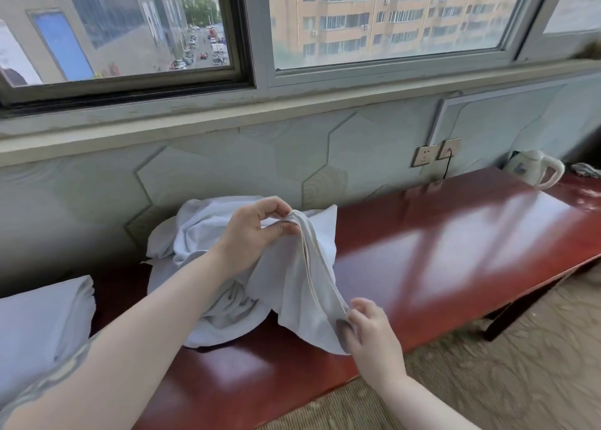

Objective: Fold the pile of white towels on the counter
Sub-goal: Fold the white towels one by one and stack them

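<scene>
A crumpled pile of white towels (pixel 195 234) lies on the red-brown counter (pixel 455 250), against the wall. One white towel (pixel 302 286) is lifted off the pile and hangs bunched between my hands. My left hand (pixel 253 234) pinches its upper edge between thumb and fingers, above the pile. My right hand (pixel 370 332) pinches the lower end of the same edge, near the counter's front edge. The towel's hem runs in a line from one hand to the other.
A stack of folded white towels (pixel 42 325) sits at the counter's left end. A white electric kettle (pixel 536 169) stands at the far right, with wall sockets (pixel 435 153) and a cord behind. Carpet (pixel 487 381) lies in front of the counter.
</scene>
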A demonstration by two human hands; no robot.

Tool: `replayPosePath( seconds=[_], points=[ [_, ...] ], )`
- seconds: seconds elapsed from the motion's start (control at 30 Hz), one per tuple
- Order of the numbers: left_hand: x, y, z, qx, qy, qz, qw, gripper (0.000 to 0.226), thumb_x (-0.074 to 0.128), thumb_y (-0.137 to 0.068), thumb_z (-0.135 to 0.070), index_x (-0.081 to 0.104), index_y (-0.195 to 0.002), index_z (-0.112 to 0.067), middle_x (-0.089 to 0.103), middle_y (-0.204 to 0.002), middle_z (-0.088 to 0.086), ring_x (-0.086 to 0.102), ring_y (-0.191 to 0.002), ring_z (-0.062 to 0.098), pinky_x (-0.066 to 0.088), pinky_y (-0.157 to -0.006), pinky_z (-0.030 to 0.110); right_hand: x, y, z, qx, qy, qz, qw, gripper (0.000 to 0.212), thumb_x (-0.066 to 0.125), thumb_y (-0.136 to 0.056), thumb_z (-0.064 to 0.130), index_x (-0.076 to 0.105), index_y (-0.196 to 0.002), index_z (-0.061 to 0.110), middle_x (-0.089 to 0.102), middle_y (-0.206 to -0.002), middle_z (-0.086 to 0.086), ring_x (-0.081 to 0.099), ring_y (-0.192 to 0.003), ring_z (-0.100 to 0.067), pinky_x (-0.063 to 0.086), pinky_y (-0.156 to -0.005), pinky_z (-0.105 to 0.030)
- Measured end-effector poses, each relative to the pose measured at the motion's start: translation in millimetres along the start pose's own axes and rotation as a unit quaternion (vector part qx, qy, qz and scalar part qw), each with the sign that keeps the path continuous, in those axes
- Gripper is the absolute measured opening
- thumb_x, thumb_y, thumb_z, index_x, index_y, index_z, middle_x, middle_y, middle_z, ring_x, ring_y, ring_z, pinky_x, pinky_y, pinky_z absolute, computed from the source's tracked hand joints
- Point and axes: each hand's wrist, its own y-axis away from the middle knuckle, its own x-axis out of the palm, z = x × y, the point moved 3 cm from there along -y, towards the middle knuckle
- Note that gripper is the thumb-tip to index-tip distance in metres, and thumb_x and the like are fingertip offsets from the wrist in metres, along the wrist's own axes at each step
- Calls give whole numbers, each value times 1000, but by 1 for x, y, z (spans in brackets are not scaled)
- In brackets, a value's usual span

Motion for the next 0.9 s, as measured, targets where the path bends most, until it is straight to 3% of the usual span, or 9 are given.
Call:
replayPosePath(
  seconds=[0.1, 0.2, 0.33, 0.43, 0.53, 0.63, 0.7, 0.8, 0.9],
  points=[
    [-3, 4, 0, -2, 17, -13, 1000, 13, 78, -78, -9, 66, -82, -13, 68, -80, -5, 62, -82, 10, 47, -90, 33, -8, -5, -18, 86, 13, 25, 996, 12, 61, -89, 26, 59, -79, 31, 55, -82, 15, 58, -81, -14, 37, -61, -28],
    [-3, 16, 4, -4, 53, -42, 998, 9, 74, -77, -14, 65, -81, -15, 65, -76, -12, 60, -78, 8, 47, -82, 25, -24, -12, -27, 139, 18, -4, 990, 8, 67, -79, 23, 60, -77, 27, 57, -74, 7, 60, -78, -21, 38, -62, -32],
    [-12, 31, 17, -28, 101, -145, 984, 14, 71, -74, -24, 65, -85, -18, 68, -75, -15, 61, -76, -1, 48, -76, 11, -46, -30, -26, 79, 53, -27, 995, 9, 64, -85, 22, 58, -78, 22, 56, -85, 6, 57, -79, -21, 33, -63, -31],
    [-17, 32, 17, -25, 120, -164, 979, 11, 71, -75, -24, 66, -84, -23, 69, -75, -16, 61, -74, -4, 47, -74, 8, -65, -41, -21, 57, 19, -89, 994, 30, 58, -95, 26, 44, -69, 25, 46, -81, 8, 48, -67, -18, 29, -60, -31],
    [-17, 27, 10, -15, 135, -198, 971, 4, 71, -77, -27, 68, -80, -29, 66, -74, -16, 57, -73, -1, 46, -72, 10, -79, -52, -17, 65, 39, -107, 991, 41, 56, -97, 19, 35, -62, 20, 54, -70, -9, 54, -69, -36, 22, -59, -35],
    [-13, 18, -3, 4, 157, -215, 964, 7, 70, -79, -28, 67, -84, -26, 62, -75, -12, 54, -73, 2, 45, -73, 11, -84, -61, -16, 84, 33, -89, 992, 39, 59, -94, 18, 43, -58, 14, 61, -67, -18, 54, -70, -39, 22, -60, -40],
    [-8, 10, -15, 19, 172, -219, 960, 12, 70, -79, -26, 64, -87, -19, 60, -75, -10, 52, -72, 3, 45, -72, 11, -85, -64, -15, 74, -21, -73, 994, 25, 63, -91, 19, 64, -68, 9, 66, -72, -8, 59, -76, -31, 38, -65, -39],
    [-3, -3, -35, 36, 179, -224, 957, 13, 69, -79, -23, 62, -87, -16, 58, -77, -5, 52, -72, 4, 45, -73, 12, -81, -64, -9, 14, -165, 4, 986, 3, 75, -84, 20, 76, -82, 20, 66, -102, 15, 60, -100, -7, 46, -79, -20],
    [-1, -11, -48, 49, 182, -224, 956, 11, 69, -78, -21, 62, -86, -17, 58, -77, -4, 52, -72, 5, 45, -73, 13, -76, -62, -11, -74, -139, 114, 981, 16, 76, -84, 29, 76, -100, 24, 58, -113, 17, 52, -110, -1, 37, -85, -10]
  ],
)
